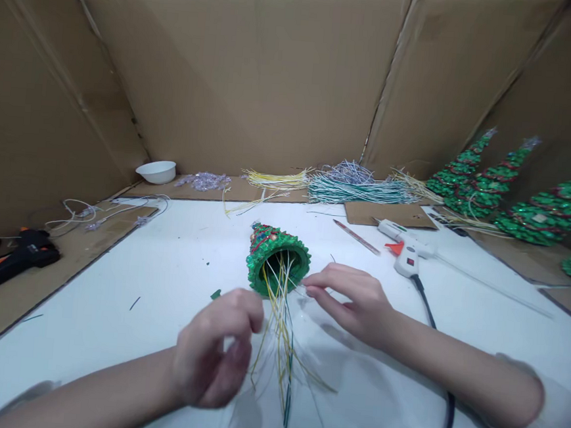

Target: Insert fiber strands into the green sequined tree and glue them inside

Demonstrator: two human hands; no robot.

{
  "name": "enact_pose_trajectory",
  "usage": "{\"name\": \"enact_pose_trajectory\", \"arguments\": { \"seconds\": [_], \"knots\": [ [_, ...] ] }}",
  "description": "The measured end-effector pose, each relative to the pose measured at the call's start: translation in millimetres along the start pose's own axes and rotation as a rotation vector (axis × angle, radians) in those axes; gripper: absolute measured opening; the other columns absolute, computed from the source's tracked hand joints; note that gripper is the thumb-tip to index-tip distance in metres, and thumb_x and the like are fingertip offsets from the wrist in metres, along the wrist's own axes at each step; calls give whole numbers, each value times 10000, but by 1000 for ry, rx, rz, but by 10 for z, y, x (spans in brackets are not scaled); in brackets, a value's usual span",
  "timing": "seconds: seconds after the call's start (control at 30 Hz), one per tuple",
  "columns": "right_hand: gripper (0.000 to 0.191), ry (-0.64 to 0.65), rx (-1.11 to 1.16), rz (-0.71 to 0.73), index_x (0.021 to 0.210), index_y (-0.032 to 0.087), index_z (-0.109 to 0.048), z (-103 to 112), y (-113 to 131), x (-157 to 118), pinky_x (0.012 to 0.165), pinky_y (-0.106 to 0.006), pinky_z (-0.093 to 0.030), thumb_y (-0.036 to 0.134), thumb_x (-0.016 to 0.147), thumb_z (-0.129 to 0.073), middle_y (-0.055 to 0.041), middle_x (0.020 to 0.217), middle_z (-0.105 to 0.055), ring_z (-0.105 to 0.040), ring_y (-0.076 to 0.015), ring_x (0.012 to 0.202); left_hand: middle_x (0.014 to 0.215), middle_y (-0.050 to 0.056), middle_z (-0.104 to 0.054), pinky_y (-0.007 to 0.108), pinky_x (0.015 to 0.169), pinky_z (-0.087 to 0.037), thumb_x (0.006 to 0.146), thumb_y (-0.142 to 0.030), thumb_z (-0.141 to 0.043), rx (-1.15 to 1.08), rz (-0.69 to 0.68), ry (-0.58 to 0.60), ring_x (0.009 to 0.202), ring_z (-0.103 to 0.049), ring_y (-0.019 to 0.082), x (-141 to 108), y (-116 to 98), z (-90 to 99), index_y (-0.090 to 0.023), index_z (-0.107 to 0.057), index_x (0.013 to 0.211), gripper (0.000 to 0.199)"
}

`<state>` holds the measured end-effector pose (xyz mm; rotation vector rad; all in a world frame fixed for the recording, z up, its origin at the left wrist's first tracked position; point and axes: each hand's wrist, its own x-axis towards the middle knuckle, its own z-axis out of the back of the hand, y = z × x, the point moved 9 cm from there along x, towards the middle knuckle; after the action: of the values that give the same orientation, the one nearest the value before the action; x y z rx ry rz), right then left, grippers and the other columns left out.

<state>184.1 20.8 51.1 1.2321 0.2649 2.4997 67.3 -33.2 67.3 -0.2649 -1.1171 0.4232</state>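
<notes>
A small green artificial Christmas tree (pixel 256 274) with red trim lies on its side on the white table, its hollow base facing me. Yellow, white and green wires (pixel 282 346) spill out of the opening toward the near edge. To the right of the rim, my right hand (pixel 357 302) is closed in a pinch on a thin pale wire at the opening. My left hand (pixel 220 347) is slightly blurred, just left of the wires, its fingers curled toward the thumb. What it may hold between the fingertips is too small to make out.
A white glue gun (pixel 406 250) with its cord lies right, beside a brown pencil-like stick (pixel 357 237). Bundled wires (pixel 361 191), clear beads (pixel 206 181) and a white bowl (pixel 157 171) line the back. Finished-looking trees (pixel 495 184) stand right; a black glue gun (pixel 30 250) lies left.
</notes>
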Motion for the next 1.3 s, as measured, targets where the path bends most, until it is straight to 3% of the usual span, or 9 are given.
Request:
{"name": "enact_pose_trajectory", "arguments": {
  "seconds": [0.27,0.43,0.57,0.63,0.73,0.8,0.97,1.07,1.3],
  "knots": [
    [127,-276,-129,58,880,207,-601,507,202,0,482,-227,-424,106,821,-554,-2,629,-637,-530,-99,501,589,-29,-367,282,508,-300,834,-126,-348,45,365,-379,549,-364,127,-99,674,517,-209,-374,699,161],
    [177,-500,-150,-288,656,200,-566,768,-338,-93,550,-255,-392,187,833,-558,22,563,-519,-471,-105,537,585,-26,-419,284,546,-326,862,-191,-362,448,456,-355,552,-390,134,-38,921,861,-214,-391,639,226],
    [328,-295,-189,-590,555,186,-531,612,-789,-173,641,-289,-398,334,848,-535,-15,609,-561,-526,-149,663,638,-5,-482,300,629,-376,858,-274,-429,703,549,-265,644,-467,164,-59,1219,1034,-209,-459,651,219],
    [290,-145,-157,-669,616,181,-571,447,-912,-211,648,-289,-405,346,849,-522,-27,683,-603,-544,-158,703,898,54,-561,341,791,-417,839,-290,-462,793,523,-179,903,-520,215,-57,1318,1010,-199,-525,869,115],
    [194,5,-33,-706,852,173,-627,201,-965,-227,696,-285,-436,309,862,-490,-47,875,-651,-579,-161,799,1326,148,-411,431,1016,-322,815,-316,-505,806,560,-87,1264,-356,269,-103,1450,948,-170,-359,1274,503],
    [229,57,75,-756,957,163,-619,62,-990,-221,757,-292,-448,302,881,-454,-61,943,-658,-600,-162,855,1396,158,-373,466,1053,-276,826,-342,-489,792,631,-57,1324,-298,286,-144,1509,931,-162,-423,1250,466],
    [274,90,372,-939,908,149,-623,-210,-1113,-155,798,-297,-473,302,911,-395,-78,936,-670,-628,-149,836,1005,79,-697,388,948,-409,833,-408,-479,671,666,-41,1112,-556,260,-111,1431,876,-192,-577,548,370],
    [337,96,507,-1078,873,149,-638,-351,-1231,-148,753,-282,-488,372,918,-389,-66,831,-680,-626,-139,763,1070,81,-678,357,833,-458,851,-422,-463,615,651,-86,1006,-607,233,-74,1288,840,-192,-652,873,298],
    [465,173,740,-1204,791,135,-664,-628,-1324,-108,577,-245,-469,524,873,-423,-63,696,-677,-587,-134,594,851,55,-695,329,653,-469,854,-433,-460,347,794,244,678,-634,185,-243,1199,296,-209,-420,1273,477]
  ]
}}
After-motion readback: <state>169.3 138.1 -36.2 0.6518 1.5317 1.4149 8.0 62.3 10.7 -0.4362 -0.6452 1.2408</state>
